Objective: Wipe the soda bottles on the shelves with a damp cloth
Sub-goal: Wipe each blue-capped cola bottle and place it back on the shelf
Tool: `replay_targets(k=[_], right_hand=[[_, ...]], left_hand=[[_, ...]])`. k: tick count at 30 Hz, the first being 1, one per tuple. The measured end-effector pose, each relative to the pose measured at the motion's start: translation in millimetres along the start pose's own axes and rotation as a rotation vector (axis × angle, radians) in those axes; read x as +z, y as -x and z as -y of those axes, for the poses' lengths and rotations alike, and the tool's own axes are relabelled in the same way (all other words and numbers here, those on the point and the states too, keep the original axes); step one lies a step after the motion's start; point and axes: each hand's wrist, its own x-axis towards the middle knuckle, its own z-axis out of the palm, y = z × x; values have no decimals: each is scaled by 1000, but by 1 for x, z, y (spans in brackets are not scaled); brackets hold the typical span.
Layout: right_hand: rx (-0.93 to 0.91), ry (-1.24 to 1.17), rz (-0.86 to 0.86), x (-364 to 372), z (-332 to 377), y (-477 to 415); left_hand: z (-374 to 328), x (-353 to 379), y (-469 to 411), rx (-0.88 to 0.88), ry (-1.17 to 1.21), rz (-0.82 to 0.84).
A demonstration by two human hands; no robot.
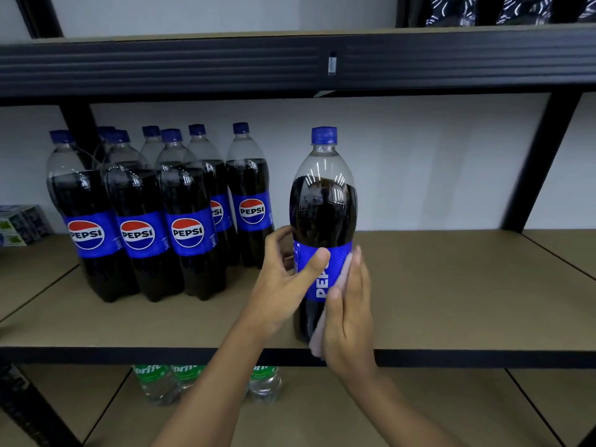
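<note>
Wiping step underway on one bottle: tall clear plastic Pepsi bottle with blue cap and blue label (323, 221) stands upright near the front edge of the tan middle shelf board (451, 285), well apart from the rest

- left hand (287, 275): clamped on the bottle at label height, thumb across the front of the label, fingers curled round the left side, steadying it
- right hand (350, 317): fingers straight and together, palm flat, pressing a pale pinkish cloth (317, 340) against the bottle's right side from label down to near the base
- cloth sits between palm and bottle; its bottom edge hangs just past the shelf lip

Group of matching dark-cola Pepsi bottles (142, 221) stands packed together on the same shelf to the left. Can't tell from here which of them are wiped. Green-label clear Sprite bottles (158, 382) sit on the shelf below, only partly in view

Judgement: mid-wipe on this bottle, task overall far from done given the count left

Next move calls for:
- running the cloth round the body, with the left hand rotating or bracing the bottle
- covering shoulder, neck and cap, which the cloth isn't touching now
- keeping the base on the board; it's near the edge, so a hard sideways push could tip it off
</note>
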Motion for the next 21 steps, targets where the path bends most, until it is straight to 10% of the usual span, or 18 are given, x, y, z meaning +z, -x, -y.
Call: replay_targets(k=[12, 21], right_hand=[[-17, -172, -107, -18, 70, -102], [-18, -15, 21, -2, -5, 1]], left_hand=[[0, 1, 6, 7, 15, 66], [5, 6, 3, -10, 144, -3]])
